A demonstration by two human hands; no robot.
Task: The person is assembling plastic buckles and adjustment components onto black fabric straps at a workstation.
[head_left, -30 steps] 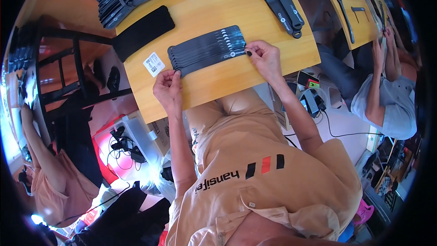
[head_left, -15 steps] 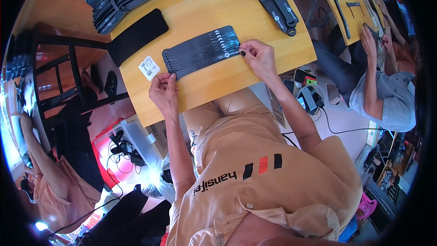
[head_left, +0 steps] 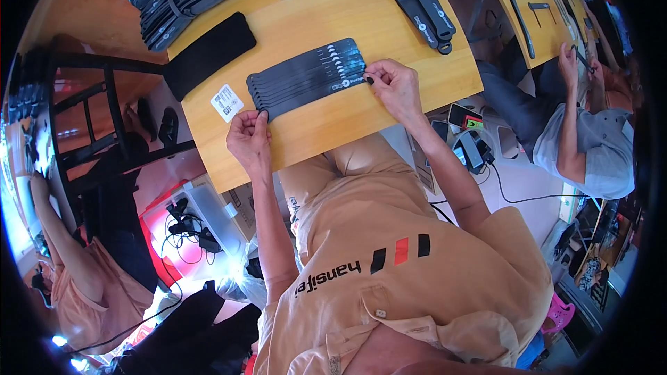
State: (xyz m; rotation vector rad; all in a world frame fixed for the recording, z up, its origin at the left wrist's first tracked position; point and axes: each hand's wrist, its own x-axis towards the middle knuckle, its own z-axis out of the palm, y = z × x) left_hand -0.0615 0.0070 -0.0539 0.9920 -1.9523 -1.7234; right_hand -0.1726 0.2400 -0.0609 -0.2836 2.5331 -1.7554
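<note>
A fanned row of flat black straps lies overlapped on the wooden table in front of me, with white print near their right ends. My left hand pinches the near left corner of the row between thumb and fingers. At the near right corner, the thumb and fingers of my right hand close on the end of the nearest strap. Just left of the row is a white printed label sheet. A plain black cloth-like pouch lies beyond that label.
Bundled black straps sit at the table's far left. More loose straps lie at the far right of the table. Co-workers sit at both sides, one in a grey shirt at another table. Cables and a clear bin are below.
My hands and the row of straps stay nearly still. At the right, the grey-shirted co-worker's hands have shifted, lifting a dark strip-like thing.
</note>
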